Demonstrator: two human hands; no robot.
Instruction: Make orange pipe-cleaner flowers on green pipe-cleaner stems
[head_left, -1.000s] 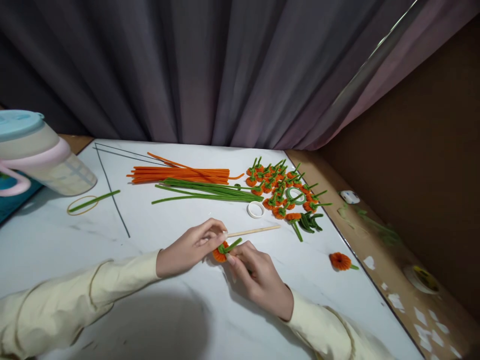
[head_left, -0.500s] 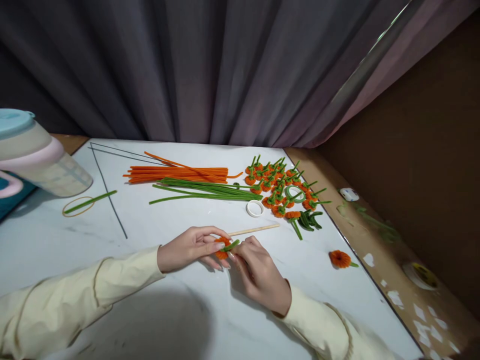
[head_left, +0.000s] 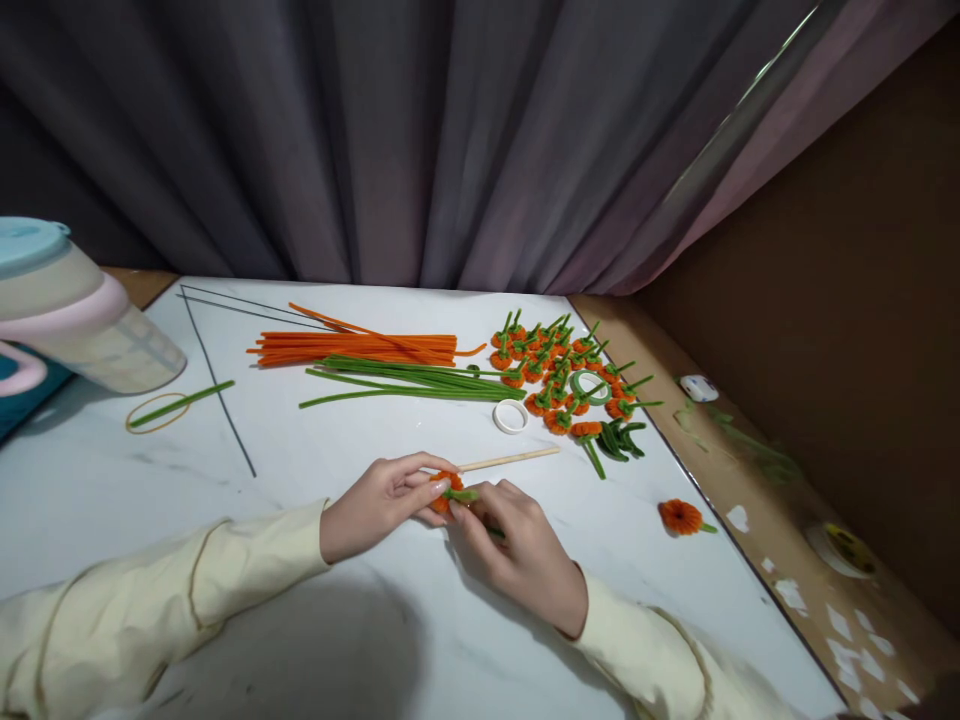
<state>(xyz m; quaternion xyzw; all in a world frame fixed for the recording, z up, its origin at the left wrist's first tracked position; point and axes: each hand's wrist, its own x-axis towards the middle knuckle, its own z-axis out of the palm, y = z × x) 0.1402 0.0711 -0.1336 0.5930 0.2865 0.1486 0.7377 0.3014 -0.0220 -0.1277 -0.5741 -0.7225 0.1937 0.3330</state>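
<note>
My left hand (head_left: 382,508) pinches a small orange pipe-cleaner pumpkin (head_left: 442,501) between thumb and fingers, above the front middle of the table. Out of the pumpkin a short green pipe cleaner (head_left: 463,495) points right. My right hand (head_left: 525,555) is closed close against it, thumb and forefinger at the pumpkin's right side. A bit of green also shows under the right fingers, so this hand grips a green strand whose full length is hidden. Just behind the hands lies a thin wooden stick (head_left: 517,458).
Orange pipe cleaners (head_left: 360,349) and green pipe cleaners (head_left: 420,380) lie behind. Several finished pumpkins (head_left: 556,422) cluster back right, with green tape (head_left: 576,388) and a white ring (head_left: 511,417). A single pumpkin (head_left: 681,517) sits right. A large cup (head_left: 112,330) stands left.
My right hand has shifted slightly and its fingertips have moved left, closer under the pumpkin. A green strand now shows beneath the right fingers. My left hand still holds the pumpkin.
</note>
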